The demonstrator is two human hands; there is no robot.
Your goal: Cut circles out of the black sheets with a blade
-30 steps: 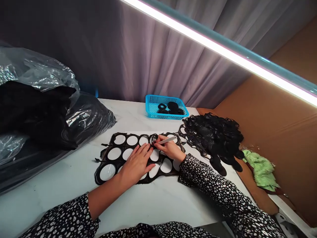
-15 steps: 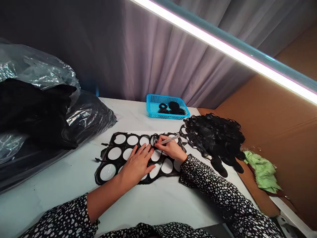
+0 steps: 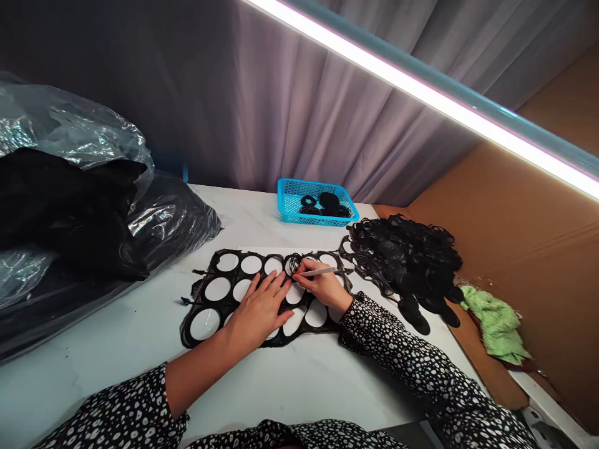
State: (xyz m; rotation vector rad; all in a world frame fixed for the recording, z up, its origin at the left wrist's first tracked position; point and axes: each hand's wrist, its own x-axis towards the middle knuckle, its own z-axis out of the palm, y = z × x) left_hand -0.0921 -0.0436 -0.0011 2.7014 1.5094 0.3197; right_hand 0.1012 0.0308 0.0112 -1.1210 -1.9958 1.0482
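A black sheet (image 3: 224, 299) with several rows of round holes lies flat on the white table, whose surface shows through the holes. My left hand (image 3: 262, 308) rests on its middle with the fingers spread, holding nothing. Just to the right, my right hand (image 3: 325, 285) pinches a slim, pale pen-like tool (image 3: 316, 272), its tip end at a hole in the top row. Thin black loops (image 3: 294, 260) lie around that hole, beside my right fingertips. Whether the loops are attached to the sheet is too small to tell.
Behind the sheet is a blue basket (image 3: 281, 209) with black rings and discs. A heap of black cut material (image 3: 405, 255) and a green cloth (image 3: 496, 324) lie right. Plastic bags (image 3: 173, 212) with black material fill the left. A lit tube (image 3: 421, 90) crosses above.
My right hand has shifted slightly, and the pale tool now lies at a flatter angle, its rear end lower. My left hand stays in place.
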